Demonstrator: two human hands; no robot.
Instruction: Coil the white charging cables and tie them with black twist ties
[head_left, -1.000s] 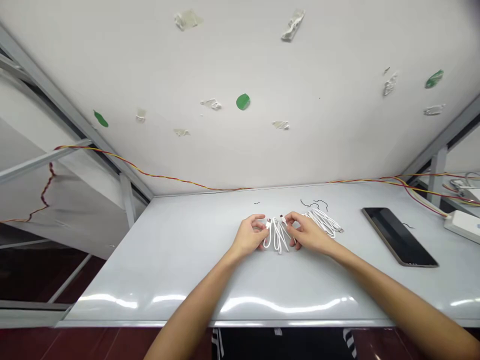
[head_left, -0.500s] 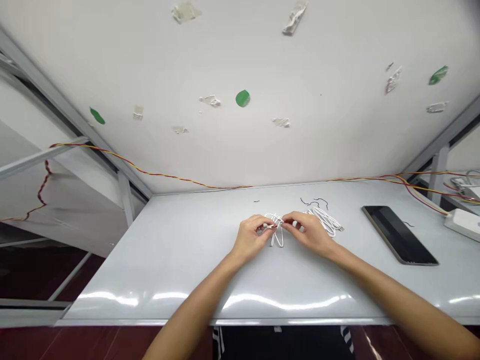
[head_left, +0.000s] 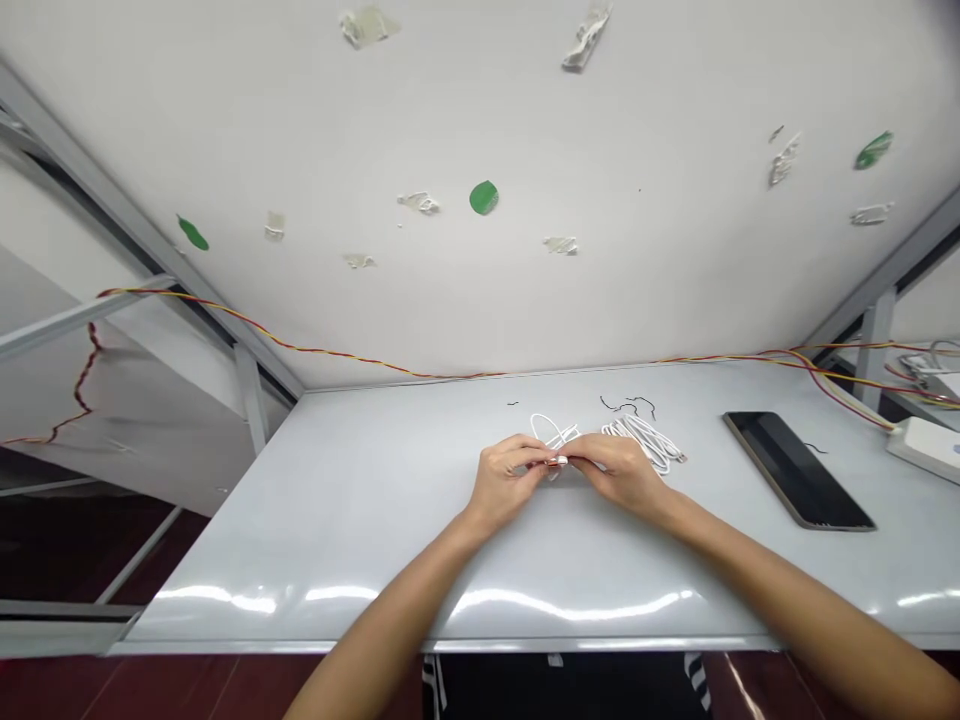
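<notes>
Both hands meet over the middle of the grey table (head_left: pixel 360 500). Between them is a looped white cable (head_left: pixel 541 418), its coils partly hidden behind my fingers. My left hand (head_left: pixel 510 478) pinches the cable between thumb and fingers. From the other side my right hand (head_left: pixel 619 468) closes its thumb and fingertips on the same cable, at a small white part. A second coiled white cable (head_left: pixel 651 440) with a metal plug lies on the table just behind my right hand.
A black smartphone (head_left: pixel 796 470) lies to the right, near a white power strip (head_left: pixel 926 448). Several short black ties (head_left: pixel 630 404) are scattered at the back. A red and yellow twisted wire (head_left: pixel 337 350) runs along the white back wall (head_left: pixel 450 300).
Both hands have drawn closer together on the cable. Its loops, earlier hanging below the fingers, now show mostly above and behind them. The second cable and phone have stayed put.
</notes>
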